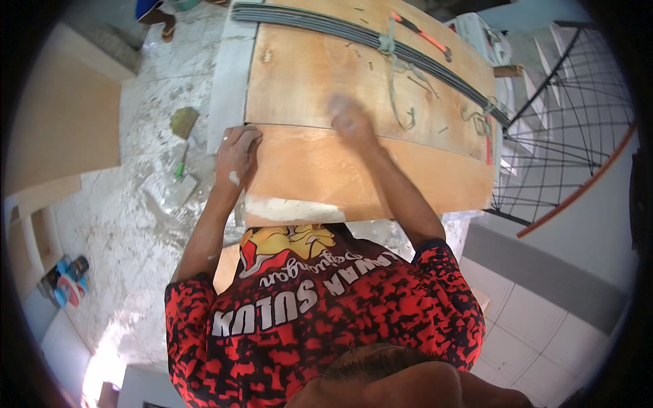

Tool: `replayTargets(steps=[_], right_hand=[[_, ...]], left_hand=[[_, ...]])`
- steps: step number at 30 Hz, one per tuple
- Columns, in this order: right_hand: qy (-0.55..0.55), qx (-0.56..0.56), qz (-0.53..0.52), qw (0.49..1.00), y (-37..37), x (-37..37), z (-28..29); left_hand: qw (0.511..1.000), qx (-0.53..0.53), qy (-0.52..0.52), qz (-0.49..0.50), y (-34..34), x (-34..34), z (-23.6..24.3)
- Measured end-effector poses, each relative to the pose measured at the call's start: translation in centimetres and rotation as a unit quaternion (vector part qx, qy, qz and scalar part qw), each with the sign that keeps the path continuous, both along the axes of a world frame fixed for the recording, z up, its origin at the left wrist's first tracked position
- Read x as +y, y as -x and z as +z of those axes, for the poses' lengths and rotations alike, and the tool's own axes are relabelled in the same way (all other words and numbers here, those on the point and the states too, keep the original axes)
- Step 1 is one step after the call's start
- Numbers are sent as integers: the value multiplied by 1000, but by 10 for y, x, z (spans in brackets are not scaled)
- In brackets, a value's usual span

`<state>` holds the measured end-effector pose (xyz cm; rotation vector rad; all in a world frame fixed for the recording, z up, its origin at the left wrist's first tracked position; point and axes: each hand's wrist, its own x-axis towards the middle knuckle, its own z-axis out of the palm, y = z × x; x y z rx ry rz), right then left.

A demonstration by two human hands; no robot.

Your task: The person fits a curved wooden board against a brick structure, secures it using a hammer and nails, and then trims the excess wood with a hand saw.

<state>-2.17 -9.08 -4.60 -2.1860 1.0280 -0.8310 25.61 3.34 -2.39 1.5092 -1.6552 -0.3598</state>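
Note:
A light-brown plywood board (408,170) lies along the near side of a wooden work surface, with a pale patch near its front left edge. My left hand (238,146) is at the board's far left corner, its fingers curled over the edge. My right hand (350,122) is over the seam between this board and a second plywood panel (306,75) behind it. Motion smears its fingers, so whether it holds anything cannot be made out.
Across the far panel lies a tied bundle of long grey strips (326,26), with an orange-and-black hammer (423,37) beyond. A green-handled tool (180,166) lies on the dusty floor at left. A dark metal railing (571,136) stands at right. Another person's foot (167,31) shows far left.

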Motion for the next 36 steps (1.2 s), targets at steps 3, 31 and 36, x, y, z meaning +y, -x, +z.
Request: replayTargets(steps=[3, 31, 36], right_hand=[[103, 145, -191, 965, 12, -63, 33], [-2, -5, 6, 1000, -137, 64, 20], [18, -46, 51, 997, -138, 68, 33]], left_hand=[[999, -29, -14, -20, -10, 1, -4], [998, 17, -50, -20, -15, 9, -3], [999, 13, -18, 44, 1, 7, -3]])
